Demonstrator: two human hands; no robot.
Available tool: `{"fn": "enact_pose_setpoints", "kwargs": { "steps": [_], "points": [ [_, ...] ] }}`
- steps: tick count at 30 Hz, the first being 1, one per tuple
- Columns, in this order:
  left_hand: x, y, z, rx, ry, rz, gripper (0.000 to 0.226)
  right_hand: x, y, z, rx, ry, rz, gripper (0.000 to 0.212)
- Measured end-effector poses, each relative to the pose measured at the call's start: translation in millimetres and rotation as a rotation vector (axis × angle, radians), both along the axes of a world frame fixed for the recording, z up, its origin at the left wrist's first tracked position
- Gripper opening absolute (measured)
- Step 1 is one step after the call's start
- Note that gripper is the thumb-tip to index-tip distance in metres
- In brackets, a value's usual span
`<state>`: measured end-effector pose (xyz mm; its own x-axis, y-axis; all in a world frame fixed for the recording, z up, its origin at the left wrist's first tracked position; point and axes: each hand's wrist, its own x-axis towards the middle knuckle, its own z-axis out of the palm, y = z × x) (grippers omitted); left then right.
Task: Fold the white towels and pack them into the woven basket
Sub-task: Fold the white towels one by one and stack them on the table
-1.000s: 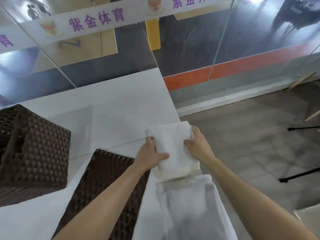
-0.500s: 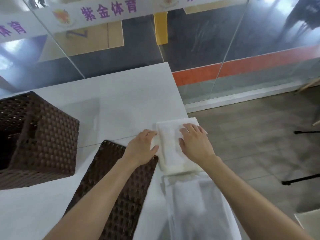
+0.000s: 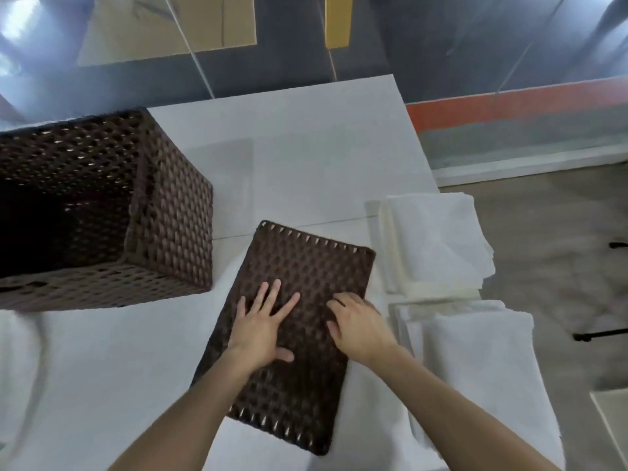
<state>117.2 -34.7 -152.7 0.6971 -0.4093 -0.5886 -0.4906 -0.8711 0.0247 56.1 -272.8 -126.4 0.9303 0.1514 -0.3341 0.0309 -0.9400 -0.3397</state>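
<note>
The left hand's (image 3: 258, 331) fingers (image 3: 272, 297) lay straight and spread, flat on the dark woven lid (image 3: 306, 266), holding nothing. The right hand's (image 3: 360, 326) fingers (image 3: 334, 305) were bent at the knuckles with their tips on the lid near its right side; whether they hooked the weave could not be told.

The lid lay flat on the white worktop (image 3: 306, 158), between the woven basket (image 3: 170, 215) toward the left edge and 2 white towels along the right edge. The folded towel (image 3: 438, 239) sat right of and beyond the fingers, its long axis running near to far along that edge. The second towel (image 3: 475, 362), flatter and longer, lay just beside the right forearm. The right hand was plainly the nearer to both, the left nearer to the basket, so packing likely meant carrying a towel leftward across the lid.

The basket's inside was dark and cut off at the left, so its contents were unreadable. The second towel ran out of the bottom of the view.
</note>
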Motion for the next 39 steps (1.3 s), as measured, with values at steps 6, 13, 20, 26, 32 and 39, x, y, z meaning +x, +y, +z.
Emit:
{"fn": "enact_pose_setpoints", "kwargs": {
  "steps": [6, 13, 20, 26, 32, 39],
  "points": [
    [91, -20, 5, -0.004, -0.044, 0.238, 0.120, -30, 29, -18, -0.039, 0.050, -0.086, 0.066],
    [95, 12, 26, -0.159, -0.111, 0.144, 0.081, -28, 64, -64, -0.130, 0.020, -0.137, 0.076],
    [52, 64, 46, -0.161, -0.105, 0.154, 0.072, 30, 89, -68, -0.156, 0.009, -0.212, 0.075],
    [17, 104, 78, -0.166, -0.174, 0.196, 0.057, 47, 95, -20, -0.110, 0.099, -0.182, 0.069],
    [-8, 154, 123, -0.243, -0.405, 0.320, 0.043, 78, 160, 79, 0.204, -0.188, 0.043, 0.063],
    [-31, 263, 149, -0.149, -0.398, 0.501, 0.043, 87, 258, 138, 0.099, -0.345, 0.424, 0.034]
  ]
}}
